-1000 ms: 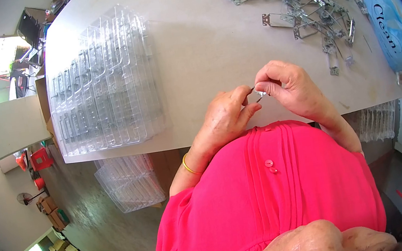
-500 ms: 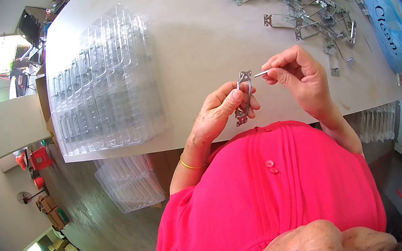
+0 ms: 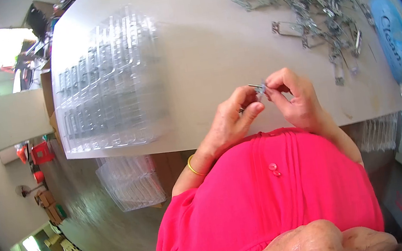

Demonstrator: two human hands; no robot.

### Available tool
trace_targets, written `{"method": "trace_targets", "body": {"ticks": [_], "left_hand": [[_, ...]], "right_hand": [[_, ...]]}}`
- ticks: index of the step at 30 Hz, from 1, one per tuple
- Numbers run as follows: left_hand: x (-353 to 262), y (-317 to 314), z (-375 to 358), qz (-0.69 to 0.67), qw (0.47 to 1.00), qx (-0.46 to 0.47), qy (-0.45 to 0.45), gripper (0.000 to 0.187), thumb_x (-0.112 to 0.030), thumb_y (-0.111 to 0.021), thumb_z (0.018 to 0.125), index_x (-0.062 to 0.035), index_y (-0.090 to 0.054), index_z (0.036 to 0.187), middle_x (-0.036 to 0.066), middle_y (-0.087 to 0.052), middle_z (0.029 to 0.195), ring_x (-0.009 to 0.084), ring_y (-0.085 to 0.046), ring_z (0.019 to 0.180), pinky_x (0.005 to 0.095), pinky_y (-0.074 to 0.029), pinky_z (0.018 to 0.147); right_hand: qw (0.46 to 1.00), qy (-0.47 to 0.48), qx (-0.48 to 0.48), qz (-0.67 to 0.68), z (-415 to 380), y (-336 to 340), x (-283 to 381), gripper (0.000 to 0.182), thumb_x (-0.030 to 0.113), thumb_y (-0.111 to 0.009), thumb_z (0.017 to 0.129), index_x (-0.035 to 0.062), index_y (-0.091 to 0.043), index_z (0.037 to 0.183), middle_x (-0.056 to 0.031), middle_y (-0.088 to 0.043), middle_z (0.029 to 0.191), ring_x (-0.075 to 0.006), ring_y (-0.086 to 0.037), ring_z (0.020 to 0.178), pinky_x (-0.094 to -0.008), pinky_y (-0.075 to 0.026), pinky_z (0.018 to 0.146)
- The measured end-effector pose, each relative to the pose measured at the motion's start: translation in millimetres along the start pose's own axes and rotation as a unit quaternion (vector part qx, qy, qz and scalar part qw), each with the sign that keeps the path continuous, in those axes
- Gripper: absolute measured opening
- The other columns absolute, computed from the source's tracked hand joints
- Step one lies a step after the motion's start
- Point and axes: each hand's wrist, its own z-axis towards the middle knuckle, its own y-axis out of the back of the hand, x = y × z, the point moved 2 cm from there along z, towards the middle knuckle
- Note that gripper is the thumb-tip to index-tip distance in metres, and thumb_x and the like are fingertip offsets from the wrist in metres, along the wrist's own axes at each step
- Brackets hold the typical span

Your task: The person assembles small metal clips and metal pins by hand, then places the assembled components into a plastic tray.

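My left hand [image 3: 236, 118] is closed around a small metal bracket [image 3: 260, 91], whose end shows between thumb and fingers; the rest is hidden by the hand. Close against that end, my right hand [image 3: 295, 97] pinches with thumb and forefinger. A thin metal pin [image 3: 254, 85] points left there, lying at the bracket, but blur hides exactly how the two meet. Both hands are above the table's near edge, in front of a pink top.
A heap of similar metal brackets [image 3: 317, 1] spreads over the table's far right. Beside it lies a blue bag [image 3: 394, 39] marked "Clean". Stacked clear plastic trays [image 3: 108, 87] stand on the left of the table [image 3: 202, 63]; more plastic trays [image 3: 129, 182] are below its edge.
My right hand has moved left and down, bringing the pin to the bracket. My left hand has turned the bracket, which now shows less. The whole view has shifted slightly.
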Motion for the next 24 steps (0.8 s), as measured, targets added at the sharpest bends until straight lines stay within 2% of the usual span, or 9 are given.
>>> {"method": "trace_targets", "body": {"ticks": [2, 4, 8, 11, 12, 14, 17, 20, 24], "left_hand": [[-3.7, 1.1, -0.8, 0.089, 0.994, -0.05, -0.032, 0.032, -0.014, -0.07, 0.098, 0.0021, -0.058, 0.124, 0.008, -0.068, 0.099, 0.0151, -0.063, 0.091, 0.0321, -0.052, 0.085], [-6.7, 1.9, -1.5, 0.132, 0.985, -0.068, -0.087, 0.032, -0.014, -0.071, 0.097, 0.0016, -0.058, 0.122, 0.01, -0.067, 0.097, 0.0172, -0.064, 0.092, 0.0341, -0.053, 0.083], [-7.2, 6.7, 2.5, 0.282, 0.932, -0.114, -0.2, 0.04, -0.017, -0.077, 0.09, -0.0011, -0.056, 0.121, 0.015, -0.066, 0.094, 0.031, -0.065, 0.085, 0.0413, -0.053, 0.078], [-4.5, 13.5, 3.0, 0.35, 0.9, -0.199, -0.168, 0.043, -0.017, -0.078, 0.087, -0.0001, -0.055, 0.119, 0.016, -0.067, 0.093, 0.0335, -0.065, 0.084, 0.0437, -0.051, 0.076], [-1.3, 15.9, 3.2, 0.347, 0.901, -0.199, -0.167, 0.043, -0.017, -0.078, 0.087, -0.0001, -0.055, 0.119, 0.016, -0.067, 0.093, 0.0335, -0.065, 0.084, 0.0437, -0.051, 0.076], [6.5, 19.6, 4.9, 0.474, 0.84, -0.211, -0.157, 0.046, -0.016, -0.081, 0.082, 0.0005, -0.055, 0.116, 0.015, -0.066, 0.09, 0.0326, -0.065, 0.08, 0.0428, -0.049, 0.073], [11.0, 19.4, 5.1, 0.55, 0.8, -0.191, -0.145, 0.044, -0.016, -0.082, 0.078, 0.0, -0.057, 0.111, 0.012, -0.066, 0.087, 0.0306, -0.063, 0.077, 0.041, -0.047, 0.074], [16.5, 15.3, 7.1, 0.574, 0.78, -0.198, -0.152, 0.041, -0.017, -0.082, 0.077, -0.0002, -0.059, 0.106, 0.013, -0.066, 0.094, 0.0303, -0.062, 0.084, 0.0406, -0.046, 0.078], [18.8, 13.9, 9.3, 0.552, 0.809, -0.17, -0.115, 0.042, -0.019, -0.083, 0.077, 0.0002, -0.061, 0.107, 0.015, -0.066, 0.103, 0.0315, -0.062, 0.095, 0.0422, -0.046, 0.084]], "right_hand": [[0.992, -0.106, 0.017, 0.059, -2.0, -3.9, -3.2, 0.017, -0.009, -0.065, 0.092, 0.0016, -0.057, 0.103, -0.0097, -0.068, 0.092, -0.0142, -0.066, 0.082, -0.0288, -0.055, 0.076], [0.99, -0.106, 0.023, 0.092, 0.4, -7.2, -0.6, 0.018, -0.01, -0.064, 0.092, 0.002, -0.058, 0.105, -0.0089, -0.068, 0.088, -0.0131, -0.065, 0.08, -0.0285, -0.055, 0.075], [0.983, -0.166, 0.068, 0.042, -2.3, -2.2, 0.4, 0.014, -0.008, -0.062, 0.092, 0.0013, -0.06, 0.102, -0.0091, -0.069, 0.083, -0.0142, -0.067, 0.075, -0.0284, -0.055, 0.073], [0.979, -0.184, 0.089, -0.003, -6.7, 1.2, -15.8, 0.01, -0.005, -0.062, 0.093, 0.001, -0.061, 0.101, -0.0091, -0.07, 0.081, -0.0147, -0.068, 0.073, -0.0286, -0.054, 0.071], [0.977, -0.191, 0.093, -0.03, -10.0, 2.4, -19.0, 0.009, -0.003, -0.063, 0.093, 0.001, -0.062, 0.101, -0.0092, -0.071, 0.081, -0.0151, -0.069, 0.074, -0.0289, -0.054, 0.071], [0.975, -0.199, 0.094, -0.038, -9.5, 5.9, -16.7, 0.008, -0.001, -0.064, 0.093, 0.0011, -0.062, 0.101, -0.0089, -0.071, 0.082, -0.0148, -0.069, 0.075, -0.0293, -0.054, 0.071], [0.971, -0.217, 0.094, -0.04, -10.1, 9.0, -16.4, 0.008, 0.001, -0.065, 0.093, 0.0012, -0.062, 0.101, -0.0089, -0.072, 0.083, -0.0145, -0.07, 0.078, -0.0297, -0.054, 0.072], [0.971, -0.218, 0.088, -0.034, -16.6, 11.5, -21.9, 0.009, 0.001, -0.066, 0.093, 0.0011, -0.062, 0.101, -0.0089, -0.072, 0.083, -0.0134, -0.069, 0.08, -0.0294, -0.053, 0.073], [0.97, -0.225, 0.087, -0.011, -26.8, 15.3, -33.4, 0.01, 0.0, -0.066, 0.094, 0.0012, -0.063, 0.103, -0.0077, -0.072, 0.085, -0.0113, -0.067, 0.081, -0.0283, -0.053, 0.074]]}}
